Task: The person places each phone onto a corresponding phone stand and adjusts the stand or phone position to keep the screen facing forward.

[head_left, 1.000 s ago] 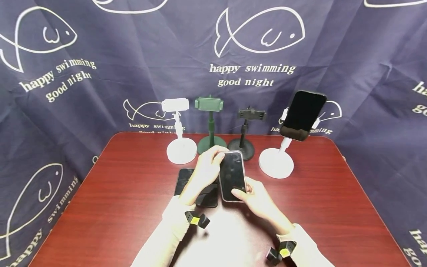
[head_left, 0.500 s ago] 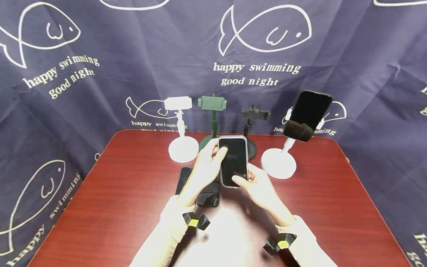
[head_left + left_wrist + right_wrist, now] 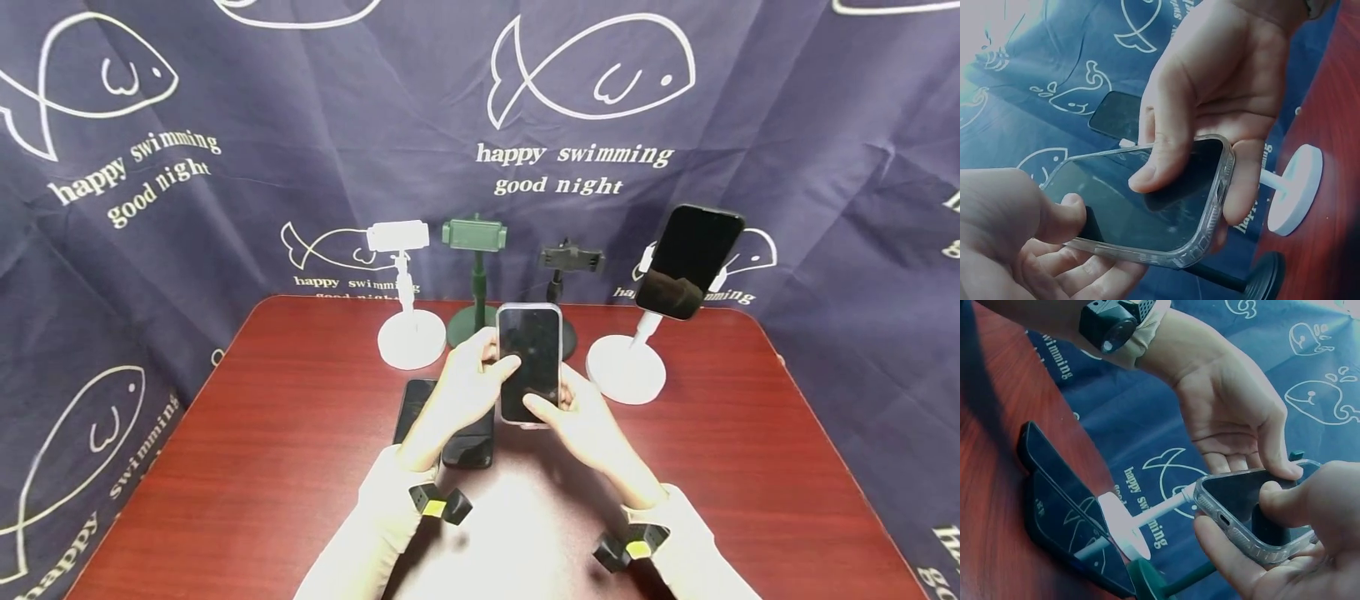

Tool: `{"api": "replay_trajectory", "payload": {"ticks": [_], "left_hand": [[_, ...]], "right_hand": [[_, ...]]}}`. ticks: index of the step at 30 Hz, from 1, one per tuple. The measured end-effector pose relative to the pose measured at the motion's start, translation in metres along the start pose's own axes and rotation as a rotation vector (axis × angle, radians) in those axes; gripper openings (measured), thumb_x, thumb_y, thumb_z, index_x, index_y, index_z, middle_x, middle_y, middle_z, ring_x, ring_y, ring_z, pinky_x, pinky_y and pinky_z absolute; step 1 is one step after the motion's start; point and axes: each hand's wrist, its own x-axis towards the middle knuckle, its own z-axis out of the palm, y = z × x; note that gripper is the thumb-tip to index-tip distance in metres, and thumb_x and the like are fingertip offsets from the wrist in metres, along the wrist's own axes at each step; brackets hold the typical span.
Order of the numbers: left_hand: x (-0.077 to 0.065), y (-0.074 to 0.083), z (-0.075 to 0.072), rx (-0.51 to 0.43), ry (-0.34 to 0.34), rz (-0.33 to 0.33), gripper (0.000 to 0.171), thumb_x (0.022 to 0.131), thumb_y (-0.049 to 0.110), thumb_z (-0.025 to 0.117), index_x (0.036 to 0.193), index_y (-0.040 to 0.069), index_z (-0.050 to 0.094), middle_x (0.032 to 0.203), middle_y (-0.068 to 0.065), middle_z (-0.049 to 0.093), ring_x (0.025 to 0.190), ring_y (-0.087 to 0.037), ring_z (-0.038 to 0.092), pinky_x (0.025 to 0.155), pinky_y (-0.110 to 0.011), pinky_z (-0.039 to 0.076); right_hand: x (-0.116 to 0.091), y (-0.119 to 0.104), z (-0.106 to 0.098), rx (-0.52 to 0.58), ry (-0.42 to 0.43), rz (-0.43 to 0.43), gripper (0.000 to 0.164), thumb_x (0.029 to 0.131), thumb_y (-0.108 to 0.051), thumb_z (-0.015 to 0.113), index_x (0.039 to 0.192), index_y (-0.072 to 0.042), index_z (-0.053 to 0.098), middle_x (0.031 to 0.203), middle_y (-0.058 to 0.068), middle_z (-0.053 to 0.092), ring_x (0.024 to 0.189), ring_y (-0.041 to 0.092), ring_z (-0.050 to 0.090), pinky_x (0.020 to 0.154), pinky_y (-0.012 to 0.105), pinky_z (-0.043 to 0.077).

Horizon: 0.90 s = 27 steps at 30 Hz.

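Note:
Both hands hold a smartphone (image 3: 529, 358) in a clear case, raised above the table with its dark screen facing up toward the head camera. My left hand (image 3: 467, 382) grips its left edge, thumb over the screen and fingers behind. At the lower right edge, my right hand (image 3: 581, 421) holds it the same way. In the left wrist view the clear case (image 3: 1210, 225) shows along the phone's near end. Two dark phones lie on the table beneath the left arm: one black phone (image 3: 414, 407) at the left, another phone (image 3: 468, 443) beside it, partly covered.
Along the back stand a white phone stand (image 3: 409, 333), a green phone stand (image 3: 477, 237) and a black phone stand (image 3: 572, 258), their holders holding no phone. At the right, a white stand (image 3: 626, 371) bears a black phone (image 3: 688, 262). A patterned cloth (image 3: 585, 75) hangs behind the table.
Both hands have lifted the clear-cased phone up and toward the stands, straightening its slight tilt. In the last half second, it has shifted slightly right and the left thumb has slid lower.

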Motion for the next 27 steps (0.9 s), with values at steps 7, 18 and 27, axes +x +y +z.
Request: {"api": "replay_trajectory", "payload": {"ticks": [7, 18, 27], "left_hand": [[-0.003, 0.005, -0.004, -0.005, -0.01, 0.025, 0.022, 0.091, 0.014, 0.066, 0.113, 0.016, 0.061, 0.092, 0.0, 0.072, 0.07, -0.011, 0.065, 0.066, -0.034, 0.053], [-0.004, 0.008, -0.009, 0.004, -0.022, 0.025, 0.024, 0.09, 0.012, 0.065, 0.114, 0.015, 0.062, 0.095, -0.004, 0.072, 0.071, -0.011, 0.066, 0.069, -0.035, 0.055], [-0.003, 0.007, -0.008, -0.066, -0.07, 0.009, 0.024, 0.092, 0.018, 0.065, 0.116, 0.017, 0.061, 0.097, -0.002, 0.073, 0.074, -0.012, 0.068, 0.069, -0.035, 0.055]], "right_hand": [[-0.003, -0.003, -0.003, -0.035, -0.019, -0.019, 0.042, 0.091, -0.017, 0.069, 0.13, -0.013, 0.055, 0.107, 0.013, 0.071, 0.092, 0.019, 0.069, 0.078, 0.03, 0.057], [-0.003, -0.01, -0.005, -0.06, 0.044, 0.062, 0.039, 0.094, -0.023, 0.066, 0.128, -0.01, 0.055, 0.11, 0.017, 0.07, 0.09, 0.02, 0.069, 0.077, 0.029, 0.056], [-0.003, -0.012, -0.011, -0.058, 0.057, -0.008, 0.027, 0.095, -0.021, 0.064, 0.117, -0.006, 0.059, 0.1, 0.014, 0.072, 0.085, 0.019, 0.069, 0.072, 0.027, 0.055]]}}
